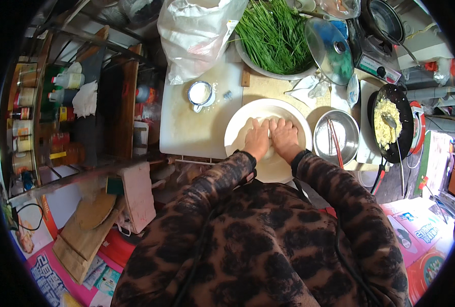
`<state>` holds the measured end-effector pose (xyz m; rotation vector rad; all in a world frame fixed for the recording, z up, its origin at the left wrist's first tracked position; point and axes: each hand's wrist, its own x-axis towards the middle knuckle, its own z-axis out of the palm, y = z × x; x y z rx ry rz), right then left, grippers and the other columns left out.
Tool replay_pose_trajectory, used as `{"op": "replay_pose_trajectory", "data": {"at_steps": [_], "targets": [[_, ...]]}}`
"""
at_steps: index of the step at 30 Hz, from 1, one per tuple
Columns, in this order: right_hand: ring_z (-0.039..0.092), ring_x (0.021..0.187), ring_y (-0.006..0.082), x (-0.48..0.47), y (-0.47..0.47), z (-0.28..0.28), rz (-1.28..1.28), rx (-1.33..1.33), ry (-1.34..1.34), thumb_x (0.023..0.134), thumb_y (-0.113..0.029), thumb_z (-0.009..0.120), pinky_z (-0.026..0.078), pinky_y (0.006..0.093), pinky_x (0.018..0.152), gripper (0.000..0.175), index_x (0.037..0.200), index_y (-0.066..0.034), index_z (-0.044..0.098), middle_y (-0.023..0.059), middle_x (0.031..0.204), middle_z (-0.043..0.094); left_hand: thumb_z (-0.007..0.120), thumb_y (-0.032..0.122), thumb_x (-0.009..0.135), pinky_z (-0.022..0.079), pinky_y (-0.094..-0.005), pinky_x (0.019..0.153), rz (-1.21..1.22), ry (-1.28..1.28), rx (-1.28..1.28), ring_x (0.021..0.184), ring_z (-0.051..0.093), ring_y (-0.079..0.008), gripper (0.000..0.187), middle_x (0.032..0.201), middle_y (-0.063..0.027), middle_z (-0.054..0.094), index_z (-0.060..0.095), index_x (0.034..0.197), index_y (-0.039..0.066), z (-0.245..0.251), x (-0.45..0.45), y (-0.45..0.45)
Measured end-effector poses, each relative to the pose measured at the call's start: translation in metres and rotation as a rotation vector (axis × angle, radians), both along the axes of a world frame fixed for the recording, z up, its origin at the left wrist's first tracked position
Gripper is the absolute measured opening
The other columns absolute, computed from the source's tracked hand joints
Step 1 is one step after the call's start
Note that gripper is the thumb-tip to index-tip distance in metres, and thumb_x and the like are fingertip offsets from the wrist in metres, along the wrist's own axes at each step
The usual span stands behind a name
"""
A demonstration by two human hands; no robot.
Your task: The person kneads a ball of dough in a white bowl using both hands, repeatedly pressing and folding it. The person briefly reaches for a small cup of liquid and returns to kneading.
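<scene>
Both hands are inside a large cream-coloured basin (235, 115), pressing on a lump of pale dough (267, 150) that is partly hidden beneath them. My left hand (257, 139) lies palm down on the dough at its left side. Close beside it, my right hand (285, 138) is also palm down, fingers pointing away from me. To the right of the basin is a steel bowl (321, 134) with red chopsticks (335, 144) resting in it. A cup of white powder (200, 93) stands to the left on a white cutting board (181, 126), with powder scattered beside it.
A white plastic sack (197, 38) and a bowl of green leafy stalks (275, 42) stand at the back, with a glass lid (329, 51) beside them. At the right, a black pan (404, 126) holds scrambled egg (386, 122) and a spoon. Shelves with bottles are at the left.
</scene>
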<state>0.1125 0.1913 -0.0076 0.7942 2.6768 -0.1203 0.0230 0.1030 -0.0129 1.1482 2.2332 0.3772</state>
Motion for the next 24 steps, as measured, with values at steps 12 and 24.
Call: {"op": "replay_pose_trajectory", "data": {"at_steps": [12, 24], "targets": [[0.047, 0.127, 0.0403, 0.031, -0.004, 0.097, 0.168, -0.64, 0.162, 0.08, -0.023, 0.078, 0.043, 0.0471, 0.107, 0.077, 0.142, 0.0019, 0.04, 0.0219, 0.134, 0.048, 0.081, 0.021, 0.072, 0.049, -0.0413, 0.1, -0.255, -0.393, -0.328, 0.123, 0.053, -0.0414, 0.091, 0.142, -0.0278, 0.044, 0.034, 0.146, -0.002, 0.053, -0.018, -0.033], [0.054, 0.11, 0.0512, -0.008, -0.018, 0.013, -0.252, -0.496, -0.028, 0.083, -0.006, 0.065, 0.046, 0.0527, 0.097, 0.055, 0.129, 0.0046, 0.037, 0.0337, 0.124, 0.048, 0.061, -0.009, 0.076, 0.048, -0.0492, 0.094, -0.143, 0.106, 0.076, 0.111, 0.052, -0.0447, 0.055, 0.123, -0.0226, 0.047, 0.046, 0.127, 0.005, 0.027, -0.019, -0.029]]}}
